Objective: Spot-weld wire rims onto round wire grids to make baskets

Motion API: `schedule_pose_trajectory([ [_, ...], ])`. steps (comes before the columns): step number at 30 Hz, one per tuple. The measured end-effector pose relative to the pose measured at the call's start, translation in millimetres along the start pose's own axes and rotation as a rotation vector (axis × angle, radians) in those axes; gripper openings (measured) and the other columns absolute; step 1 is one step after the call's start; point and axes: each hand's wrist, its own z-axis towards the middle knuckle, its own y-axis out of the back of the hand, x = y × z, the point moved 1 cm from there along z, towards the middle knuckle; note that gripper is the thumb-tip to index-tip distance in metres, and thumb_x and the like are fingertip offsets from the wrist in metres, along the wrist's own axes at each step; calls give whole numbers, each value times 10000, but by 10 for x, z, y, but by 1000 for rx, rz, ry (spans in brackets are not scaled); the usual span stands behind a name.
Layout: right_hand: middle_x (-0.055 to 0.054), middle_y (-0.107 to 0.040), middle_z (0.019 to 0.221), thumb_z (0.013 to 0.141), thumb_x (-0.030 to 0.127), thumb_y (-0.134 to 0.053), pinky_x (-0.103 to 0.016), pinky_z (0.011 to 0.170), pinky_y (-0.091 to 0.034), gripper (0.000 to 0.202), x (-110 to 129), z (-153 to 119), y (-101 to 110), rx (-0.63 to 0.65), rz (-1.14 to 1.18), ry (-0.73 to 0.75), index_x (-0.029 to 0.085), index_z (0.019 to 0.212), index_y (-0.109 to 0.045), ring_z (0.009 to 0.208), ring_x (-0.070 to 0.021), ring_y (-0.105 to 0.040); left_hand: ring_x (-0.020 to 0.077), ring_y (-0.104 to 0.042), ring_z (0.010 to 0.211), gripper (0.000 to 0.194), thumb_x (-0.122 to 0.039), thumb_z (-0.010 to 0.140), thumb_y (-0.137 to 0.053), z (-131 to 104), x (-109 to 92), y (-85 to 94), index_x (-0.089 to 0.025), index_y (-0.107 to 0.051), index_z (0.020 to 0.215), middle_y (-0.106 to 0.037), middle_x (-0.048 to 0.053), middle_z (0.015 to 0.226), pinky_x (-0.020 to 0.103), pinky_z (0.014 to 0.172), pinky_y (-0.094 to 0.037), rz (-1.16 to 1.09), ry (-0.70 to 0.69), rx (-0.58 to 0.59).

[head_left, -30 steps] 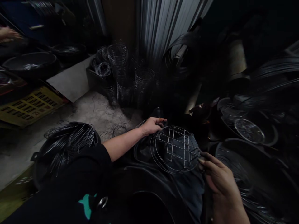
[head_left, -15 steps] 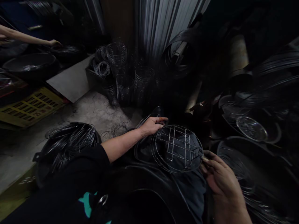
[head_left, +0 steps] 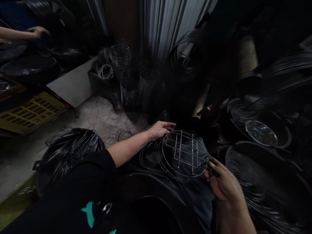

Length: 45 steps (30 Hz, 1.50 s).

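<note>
A round wire grill (head_left: pixel 179 150), with crossing bars inside wire rings, is tilted above my lap in front of me. My right hand (head_left: pixel 223 180) pinches its right edge between thumb and fingers. At its upper left edge, my left hand (head_left: pixel 158 130) grips the rim, the index finger stretched along it with an orange band on it. The fingertips under the left hand are partly hidden. Below the grill shows dark cloth (head_left: pixel 203 198) over my leg.
A tub of bent wires (head_left: pixel 73 149) stands at my left. Wire ring stacks (head_left: pixel 129 92) and a bin with coils (head_left: pixel 97 78) are ahead. Dark basins (head_left: pixel 268 172) with wire pieces lie right. A yellow crate (head_left: pixel 31 112) sits left, near another person's arm (head_left: pixel 21 33).
My right hand and the grill's right edge have shifted slightly left. The other person's hand at the upper left has risen and moved left. My left hand is nearly still.
</note>
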Motion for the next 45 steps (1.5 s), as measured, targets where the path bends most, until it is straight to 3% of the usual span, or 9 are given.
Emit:
schedule_pose_trajectory([
  [4,-13,-620,605,457,285,-844,-208,387,-402,624,-26,-41,2,-60,-19,16,148,1021,-614,458,-145,-548,34,-521,535,502,29,707,-505,-12,21,-8,-99,-608,1181,-662,34,821,163,513,-422,-20,-17,-12],
  [15,1,-574,531,439,211,-797,-197,385,-357,636,111,-80,-43,-50,-36,40,108,1045,-633,441,-117,-487,57,-574,611,706,81,595,-490,59,52,-41,-154,-567,1256,-663,85,1010,144,493,-408,29,-69,20],
  [21,12,-570,507,484,247,-763,-211,410,-359,812,21,-65,-17,-71,-173,74,50,1244,-556,442,-120,-488,83,-625,692,737,71,606,-488,23,63,9,-172,-521,1301,-659,103,1108,152,536,-441,74,-40,81],
  [25,11,-565,472,571,345,-696,-238,400,-367,818,-76,-28,42,-76,-431,113,31,1305,-519,406,-134,-480,165,-650,965,696,42,643,-533,28,72,86,-178,-522,1303,-665,103,1149,216,725,-509,240,-107,164],
  [29,4,-555,441,580,379,-668,-261,390,-381,883,-98,-47,76,-40,-562,108,-12,1344,-459,379,-154,-479,223,-547,1203,704,-7,672,-585,57,16,195,-150,-461,1350,-594,130,1279,319,946,-469,411,-107,311],
  [34,-4,-608,533,531,367,-773,-261,410,-424,1099,-96,-204,58,97,-440,61,12,1444,-275,451,-173,-547,243,-352,1370,1091,-68,540,-772,-42,-88,315,-199,-204,1463,-383,116,1472,332,1071,-363,531,-124,622],
  [36,-1,-614,556,530,381,-785,-258,396,-427,1122,-127,-245,59,85,-413,56,30,1454,-256,447,-171,-552,256,-303,1393,1237,-168,472,-854,-108,-88,324,-204,-132,1475,-330,110,1502,341,1116,-298,649,-180,618],
  [39,3,-619,575,555,389,-779,-256,384,-433,1099,-220,-242,81,82,-426,67,57,1462,-254,432,-166,-554,272,-343,1371,1268,-274,477,-872,-184,-32,305,-246,-94,1479,-348,79,1497,361,1122,-280,785,-227,565],
  [45,16,-632,617,592,385,-775,-257,395,-453,1060,-376,-184,135,54,-476,102,138,1477,-248,445,-169,-575,291,-388,1337,1234,-259,448,-881,-229,31,334,-289,-180,1464,-414,57,1460,380,1103,-300,823,-243,528],
])
